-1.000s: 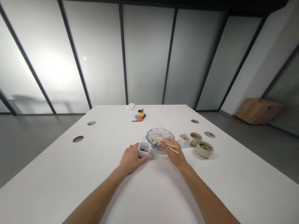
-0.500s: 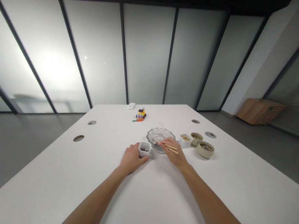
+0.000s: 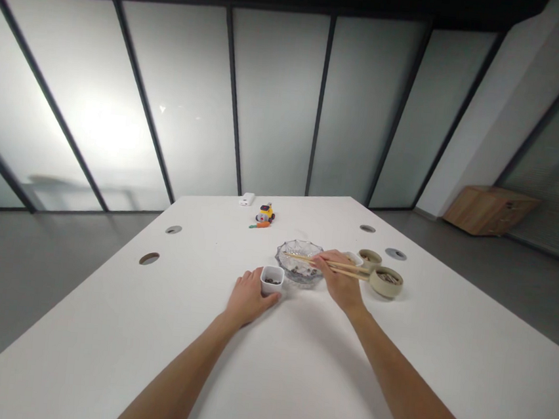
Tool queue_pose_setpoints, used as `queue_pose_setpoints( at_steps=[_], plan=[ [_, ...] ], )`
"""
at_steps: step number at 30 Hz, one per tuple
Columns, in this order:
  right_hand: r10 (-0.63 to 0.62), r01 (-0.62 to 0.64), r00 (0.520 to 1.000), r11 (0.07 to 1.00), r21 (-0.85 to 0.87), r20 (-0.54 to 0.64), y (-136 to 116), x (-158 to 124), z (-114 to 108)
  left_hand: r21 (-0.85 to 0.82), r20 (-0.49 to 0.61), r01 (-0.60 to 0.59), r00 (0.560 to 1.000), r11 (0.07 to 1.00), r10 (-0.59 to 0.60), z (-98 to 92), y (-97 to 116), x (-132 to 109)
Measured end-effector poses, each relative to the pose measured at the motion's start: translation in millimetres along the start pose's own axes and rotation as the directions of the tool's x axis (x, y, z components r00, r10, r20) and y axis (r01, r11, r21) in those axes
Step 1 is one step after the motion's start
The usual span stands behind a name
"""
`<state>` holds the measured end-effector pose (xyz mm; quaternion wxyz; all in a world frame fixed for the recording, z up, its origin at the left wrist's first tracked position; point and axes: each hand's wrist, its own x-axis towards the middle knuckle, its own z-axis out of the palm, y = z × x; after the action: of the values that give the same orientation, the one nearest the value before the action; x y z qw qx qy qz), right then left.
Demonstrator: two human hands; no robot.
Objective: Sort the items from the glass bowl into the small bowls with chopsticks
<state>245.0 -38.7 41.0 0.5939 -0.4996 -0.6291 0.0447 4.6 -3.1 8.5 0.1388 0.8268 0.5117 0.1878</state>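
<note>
My left hand (image 3: 250, 297) is wrapped round the near left side of a small white square bowl (image 3: 271, 287), which stands on the table with small dark pieces in it. In my right hand (image 3: 340, 281) is a pair of wooden chopsticks (image 3: 347, 269), pointing left over the clear glass bowl (image 3: 297, 278). A small piece seems to be at their tips, too small to name. More small dark pieces lie inside the glass bowl. Partly behind my right hand stands another white bowl (image 3: 355, 259); its contents are mostly hidden.
Two beige round bowls, the nearer (image 3: 386, 283) holding brownish pieces and the farther (image 3: 370, 258), stand at the right. Farther back on the white table (image 3: 186, 358) are a yellow toy vehicle (image 3: 266, 213), an orange carrot-shaped item (image 3: 261, 224) and a white box (image 3: 247, 199).
My right hand has moved right, and the chopsticks now lie flatter, their tips higher over the glass bowl. The left hand stays on the small white bowl.
</note>
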Motion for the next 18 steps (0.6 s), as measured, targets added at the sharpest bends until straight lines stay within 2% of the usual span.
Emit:
queue_pose_setpoints(
  at_steps=[4,6,10,13,18],
  plan=[
    [0.122,-0.130,0.990,0.980,0.149,0.065,-7,3,-8,-0.010,-0.011,-0.003,1.000,1.000,0.003,0.5,0,0],
    [0.142,-0.153,0.986,0.978,0.144,0.082,-7,3,-9,-0.009,-0.012,0.001,1.000,1.000,-0.001,1.2,0,0],
    [0.036,-0.036,0.999,0.998,-0.050,0.008,0,0,-10,-0.006,-0.007,0.001,1.000,1.000,-0.001,1.5,-2,0],
    [-0.007,0.014,0.996,0.997,-0.078,0.093,7,-4,-8,-0.007,-0.009,-0.006,1.000,1.000,0.006,1.4,-3,0],
    [0.024,-0.017,0.981,0.999,-0.039,0.190,17,-9,-2,-0.001,-0.022,-0.006,1.000,1.000,0.006,3.1,-4,0]
  ],
)
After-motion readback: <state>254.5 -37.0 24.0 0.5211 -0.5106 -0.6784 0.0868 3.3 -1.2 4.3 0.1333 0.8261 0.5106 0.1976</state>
